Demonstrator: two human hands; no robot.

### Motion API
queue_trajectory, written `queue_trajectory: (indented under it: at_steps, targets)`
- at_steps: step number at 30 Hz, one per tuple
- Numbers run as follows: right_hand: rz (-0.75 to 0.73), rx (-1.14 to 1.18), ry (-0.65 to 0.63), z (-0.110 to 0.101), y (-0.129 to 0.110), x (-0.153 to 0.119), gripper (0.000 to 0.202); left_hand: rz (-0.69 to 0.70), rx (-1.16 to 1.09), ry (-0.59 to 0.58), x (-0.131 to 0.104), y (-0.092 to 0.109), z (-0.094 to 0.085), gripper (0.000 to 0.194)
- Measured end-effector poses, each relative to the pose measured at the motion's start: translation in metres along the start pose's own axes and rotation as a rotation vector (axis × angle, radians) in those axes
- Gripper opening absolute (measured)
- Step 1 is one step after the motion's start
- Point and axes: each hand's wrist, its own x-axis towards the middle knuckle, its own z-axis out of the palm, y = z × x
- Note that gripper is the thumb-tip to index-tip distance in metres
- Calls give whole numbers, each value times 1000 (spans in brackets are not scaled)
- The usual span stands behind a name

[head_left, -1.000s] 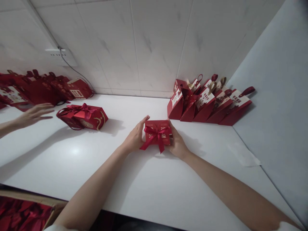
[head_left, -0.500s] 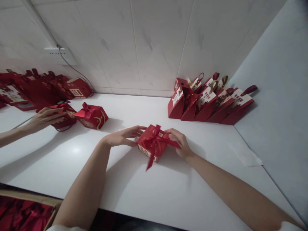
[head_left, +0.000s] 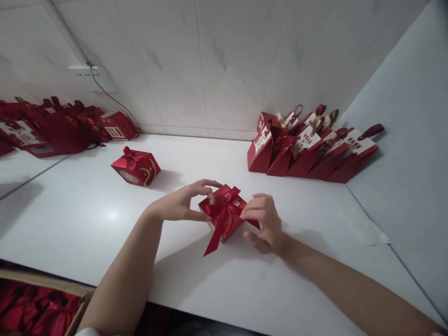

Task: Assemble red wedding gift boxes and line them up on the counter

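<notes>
A small red cardboard box [head_left: 229, 226] tied with a shiny crimson ribbon bow [head_left: 221, 217] sits cornerwise on the white table [head_left: 210, 291]. The left hand [head_left: 185, 203] arches at its left side, thumb and forefinger parted about the bow's left loop; I cannot tell whether they pinch it. The right hand [head_left: 265, 225] has its bent fingers at the bow's right side, thumb standing apart, gripping nothing. Farther left stands a faceted red box with gold cord handle [head_left: 142, 172].

Carton [head_left: 45, 280] and red packages [head_left: 66, 133] are cropped at left; left hand [head_left: 182, 200] and right hand [head_left: 268, 224] partly hide ribboned box [head_left: 230, 225].
</notes>
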Motion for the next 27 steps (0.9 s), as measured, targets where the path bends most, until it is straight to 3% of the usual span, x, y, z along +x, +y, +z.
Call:
queue_trajectory:
  at_steps: [3,6,10,13,16,22,27]
  targets:
    - [-275,-127,8,13,-12,-4,21,-18,-38,-34,0,0,-2,20]
    - [-396,-233,39,24,-24,-2,25,-80,-96,-57,1,4,-1,25]
    - [-358,-331,25,28,-35,4,27,-253,-10,149,9,11,13,44]
    - [-317,-336,9,29,-41,7,25,-272,140,236,15,14,25,46]
    - [-295,-292,15,30,-43,8,13,-284,98,209,18,11,30,45]
    - [-260,-128,44,32,-46,1,11,-284,-306,94,19,4,25,41]
    - [-221,-30,56,35,-52,-1,10,-319,-299,86,20,5,26,42]
